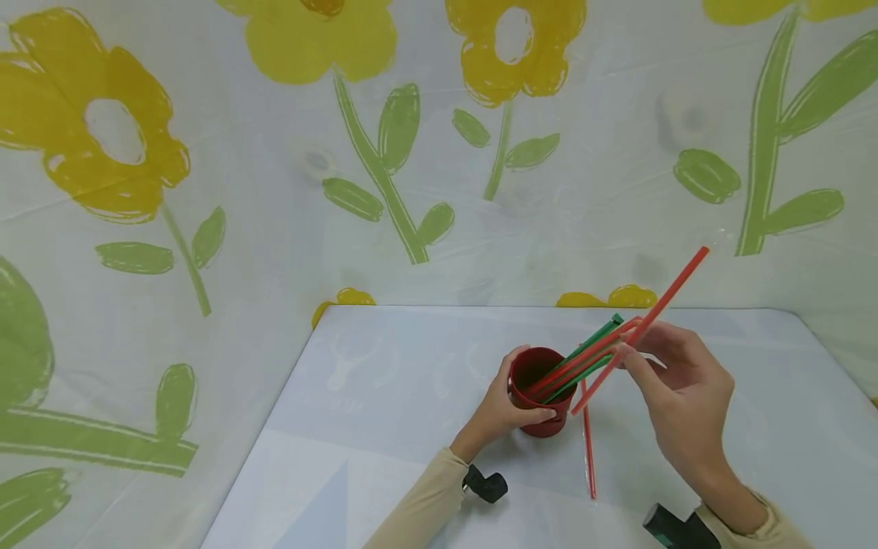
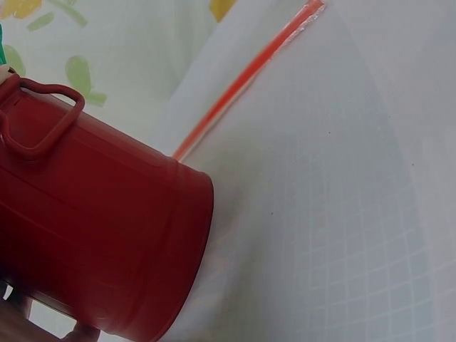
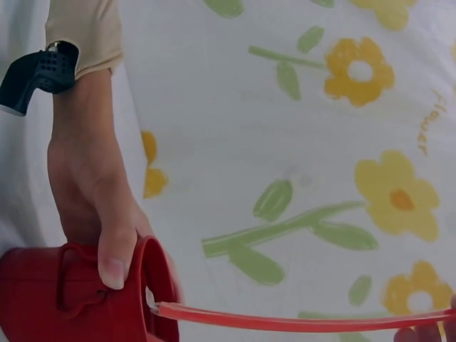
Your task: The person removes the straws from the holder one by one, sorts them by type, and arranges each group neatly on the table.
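My left hand (image 1: 497, 412) grips a small red metal bucket (image 1: 544, 428) around its side, the thumb near the rim. A looped handle shows on the bucket (image 2: 100, 214) in the left wrist view. Out of its mouth lean red straws (image 1: 583, 357) and green straws (image 1: 598, 334), tilted to the right. Fingers and thumb of my right hand (image 1: 689, 400) pinch a long red straw (image 1: 672, 291), held slantwise beside the rim. The upper ends of the other straws reach the same fingertips; whether these are held too is hidden.
Another red straw (image 1: 590, 465) in a clear wrapper lies on the white table (image 1: 384, 396), right of the bucket. Behind the table's back edge hangs a flower-printed cloth (image 1: 583, 175). A black wrist camera (image 1: 485, 485) sits on the left sleeve.
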Available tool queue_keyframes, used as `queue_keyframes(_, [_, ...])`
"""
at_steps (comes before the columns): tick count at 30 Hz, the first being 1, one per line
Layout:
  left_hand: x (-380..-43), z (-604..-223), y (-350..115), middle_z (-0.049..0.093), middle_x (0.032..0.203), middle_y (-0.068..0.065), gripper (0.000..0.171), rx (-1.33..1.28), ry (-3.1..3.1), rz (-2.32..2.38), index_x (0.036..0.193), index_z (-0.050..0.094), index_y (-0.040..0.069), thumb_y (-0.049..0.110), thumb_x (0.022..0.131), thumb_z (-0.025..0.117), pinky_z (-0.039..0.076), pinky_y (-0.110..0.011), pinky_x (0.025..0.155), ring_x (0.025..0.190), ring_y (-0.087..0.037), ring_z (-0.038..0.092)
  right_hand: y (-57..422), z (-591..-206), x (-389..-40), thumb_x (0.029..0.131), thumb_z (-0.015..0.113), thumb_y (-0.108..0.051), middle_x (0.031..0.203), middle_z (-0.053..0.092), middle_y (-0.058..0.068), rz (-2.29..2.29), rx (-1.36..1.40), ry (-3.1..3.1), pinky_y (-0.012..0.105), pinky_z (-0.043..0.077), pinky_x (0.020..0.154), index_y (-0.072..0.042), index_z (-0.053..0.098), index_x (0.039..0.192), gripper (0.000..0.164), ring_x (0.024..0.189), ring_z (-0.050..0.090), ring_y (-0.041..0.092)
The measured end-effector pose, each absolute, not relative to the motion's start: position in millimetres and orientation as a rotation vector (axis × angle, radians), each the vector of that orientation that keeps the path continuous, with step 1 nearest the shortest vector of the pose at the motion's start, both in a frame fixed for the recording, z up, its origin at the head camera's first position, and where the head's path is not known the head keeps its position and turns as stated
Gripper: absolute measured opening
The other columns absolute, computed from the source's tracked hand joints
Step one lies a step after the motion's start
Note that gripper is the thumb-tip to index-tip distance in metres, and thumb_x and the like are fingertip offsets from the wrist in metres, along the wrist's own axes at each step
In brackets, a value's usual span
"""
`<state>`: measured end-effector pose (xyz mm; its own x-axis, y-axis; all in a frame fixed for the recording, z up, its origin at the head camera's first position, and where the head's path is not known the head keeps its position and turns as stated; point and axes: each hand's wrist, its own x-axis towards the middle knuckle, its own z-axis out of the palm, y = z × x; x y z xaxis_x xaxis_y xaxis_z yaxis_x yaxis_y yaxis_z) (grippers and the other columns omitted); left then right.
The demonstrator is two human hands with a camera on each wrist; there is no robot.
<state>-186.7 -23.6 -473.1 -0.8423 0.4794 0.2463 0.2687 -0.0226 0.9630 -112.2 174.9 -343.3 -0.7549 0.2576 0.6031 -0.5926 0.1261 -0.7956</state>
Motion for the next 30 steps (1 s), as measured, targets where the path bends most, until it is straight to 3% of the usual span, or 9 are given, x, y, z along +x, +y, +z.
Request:
queue_keyframes(6, [-184,-467,-25,0.041,0.139,-0.015,0.084,0.842,2.072,1.987,0.144,0.025,0.013,0.011,0.076,0.075,0.048,-0.030,0.088,0.125,-0.034,0.040,184,-344,-112,0.077,0.062,0.021,0.099,0.060,0.023,1.731,0.371,-1.731,0.020,0.054,0.071,0.016,0.053,0.115,0.039,0.082,0.064,0.019])
queue_keyframes(13, [-195,-492,-21,0.042,0.140,-0.002,0.089,0.840,2.108,1.982,0.145,0.024,0.027,0.017,0.076,0.078,0.047,-0.029,0.089,0.126,-0.025,0.041,194,-343,-109,0.079,0.065,0.016,0.099,0.064,0.013,1.613,0.221,-1.904,0.019,0.053,0.068,0.008,0.055,0.120,0.043,0.083,0.066,0.014])
queue_keyframes(18, [-197,-497,-21,0.042,0.139,0.003,0.089,0.848,2.108,1.986,0.146,0.023,0.024,0.019,0.076,0.078,0.048,-0.030,0.090,0.126,-0.020,0.041,199,-342,-109,0.081,0.064,0.014,0.098,0.064,0.010,1.609,0.099,-1.980,0.018,0.053,0.068,0.003,0.056,0.121,0.042,0.082,0.066,0.011])
queue_keyframes(30, [-184,-468,-25,0.039,0.140,-0.018,0.085,0.832,2.049,1.990,0.145,0.025,0.018,0.012,0.077,0.075,0.048,-0.031,0.090,0.126,-0.038,0.037,209,-350,-114,0.082,0.065,0.010,0.095,0.062,0.012,1.734,0.050,-1.935,0.019,0.054,0.063,0.003,0.057,0.120,0.039,0.077,0.066,0.011])
